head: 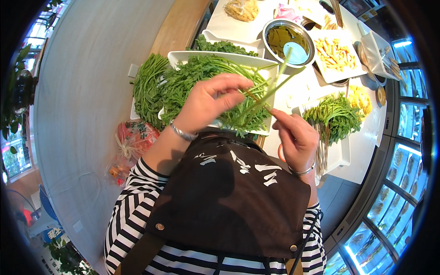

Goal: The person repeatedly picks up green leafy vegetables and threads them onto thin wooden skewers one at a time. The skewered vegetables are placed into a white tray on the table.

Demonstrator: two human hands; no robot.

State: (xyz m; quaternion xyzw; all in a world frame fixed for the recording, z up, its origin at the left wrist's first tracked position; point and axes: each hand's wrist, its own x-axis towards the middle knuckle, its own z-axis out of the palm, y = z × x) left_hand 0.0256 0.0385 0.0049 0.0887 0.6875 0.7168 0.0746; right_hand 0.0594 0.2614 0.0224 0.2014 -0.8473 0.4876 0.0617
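My right hand point(297, 135) pinches one end of a thin brown skewer point(256, 98) between thumb and fingertips. Green leafy stalks point(275, 90) cross the skewer, their cut stems pointing up and away; they are blurred. My left hand point(215, 98) is at the skewer's other end, thumb and fingers curved around it; whether they grip it is unclear. Below both hands is a white tray point(271, 115) heaped with leafy greens point(192, 74). To the right, a bundle of skewered greens point(330, 115) lies in another white tray point(338, 154), sticks towards me.
Behind stands a steel pot point(266, 44) with dark green strips in liquid and a light-blue ladle point(296, 53). Right of it are a tray of yellow strips point(335, 55) and corn pieces point(360, 99). A red plastic bag point(135, 137) lies left. Lit display coolers point(378, 202) line the right.
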